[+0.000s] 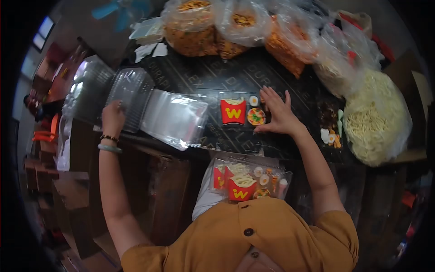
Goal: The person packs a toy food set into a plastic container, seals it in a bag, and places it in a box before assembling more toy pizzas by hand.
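My left hand (pixel 113 119) is closed, its fingers curled at the near-left edge of a clear plastic tray (pixel 131 88) in a stack. My right hand (pixel 278 111) is spread, its fingers beside a packed set on the black table. That set has a red toy fries box (pixel 233 113) with a yellow mark, a round toy pizza (pixel 256 116) and a small toy egg (pixel 253 100). The fingers partly hide its right side. Between my hands lies a pile of clear plastic bags (pixel 172 115). Several packed toy sets (pixel 242 186) rest on my lap.
Open bags of small orange pieces (pixel 190 31) line the far side of the black table (pixel 190 75). A big bag of pale toy fries (pixel 374 122) stands at the right. Loose small toy pieces (pixel 331 136) lie beside it. Cardboard boxes (pixel 77 195) are at the lower left.
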`<state>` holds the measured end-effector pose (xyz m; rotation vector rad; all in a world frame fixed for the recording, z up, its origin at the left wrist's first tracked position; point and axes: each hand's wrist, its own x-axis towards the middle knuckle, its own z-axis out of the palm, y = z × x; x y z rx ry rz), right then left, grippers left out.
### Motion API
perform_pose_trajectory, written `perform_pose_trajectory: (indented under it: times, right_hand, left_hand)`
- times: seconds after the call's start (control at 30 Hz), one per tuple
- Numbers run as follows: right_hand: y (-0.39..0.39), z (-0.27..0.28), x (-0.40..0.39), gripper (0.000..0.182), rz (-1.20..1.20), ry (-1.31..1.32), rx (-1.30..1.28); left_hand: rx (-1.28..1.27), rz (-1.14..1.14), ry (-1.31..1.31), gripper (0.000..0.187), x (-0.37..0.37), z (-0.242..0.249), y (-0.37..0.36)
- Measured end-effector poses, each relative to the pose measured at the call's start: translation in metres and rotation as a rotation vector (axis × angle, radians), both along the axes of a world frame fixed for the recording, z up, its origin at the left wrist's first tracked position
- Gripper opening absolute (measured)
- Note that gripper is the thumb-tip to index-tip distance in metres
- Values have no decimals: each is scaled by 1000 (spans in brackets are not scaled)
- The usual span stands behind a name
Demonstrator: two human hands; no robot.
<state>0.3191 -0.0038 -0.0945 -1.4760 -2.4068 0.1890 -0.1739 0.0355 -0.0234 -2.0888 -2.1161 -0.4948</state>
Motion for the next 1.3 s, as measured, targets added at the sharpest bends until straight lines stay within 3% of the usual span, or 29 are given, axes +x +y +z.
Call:
perform_pose_trajectory:
  times: [0.07,0.13,0.17,0.23,0.27,0.33,0.4,0.47,0.57,0.63,0.67,0.7,0.77,0.8,0.87,0.9,0.97,1.03,1.1,1.3]
  right_hand:
    - [-27,-8,20,94,-91,72,42]
    - [-53,-14,29,72,-149,153,105]
    - [-61,-19,30,72,-168,151,86]
    - [-71,-26,27,60,-132,129,115]
    - [-73,-26,24,60,-136,131,110]
    - [-72,-25,15,46,-94,35,153]
    - [-72,-30,11,42,-110,35,166]
    - [-73,-29,10,39,-124,32,182]
    - [-78,-28,16,35,-137,118,203]
    - [-81,-41,34,35,-338,502,230]
    - [-83,-40,39,42,-408,684,166]
    - [-81,-34,38,42,-406,684,168]
    - [-76,-13,32,66,-296,366,155]
    - [-72,-3,24,66,-298,369,156]
    - [-59,11,5,91,-142,96,60]
    - [-48,11,1,107,-89,48,-45]
    - [-27,5,-5,108,-35,-1,-58]
    - [-11,5,-11,108,34,-46,-73]
    - [2,8,-14,111,85,-71,-174]
    - [19,2,-13,109,111,-103,-246]
  left_hand:
    - [247,-51,90,25,-26,-12,0]
    - [524,-152,118,29,4,19,-19]
    - [505,-170,112,29,21,31,-25]
    - [427,-234,-280,27,57,48,-39]
    - [422,-237,-279,27,72,46,-41]
    - [219,-461,-694,27,104,38,-35]
    - [-52,-517,-869,27,137,27,-30]
    - [-273,-629,-935,26,166,11,-21]
    - [-515,-696,-820,24,203,-12,3]
    - [-566,-768,-754,23,229,-31,23]
    - [-563,-817,-733,23,240,-40,31]
    - [-560,-816,-732,23,253,-47,39]
    - [-480,-722,-498,27,271,-61,49]
    - [-480,-723,-494,27,273,-69,48]
    - [43,-703,-290,35,275,-83,42]
    - [42,-707,-283,35,275,-86,35]
    - [140,-471,-388,40,268,-92,15]
    - [115,-404,-377,42,261,-93,-1]
    - [-73,-290,-564,40,256,-92,-11]
    - [-59,-273,-496,37,253,-111,-12]
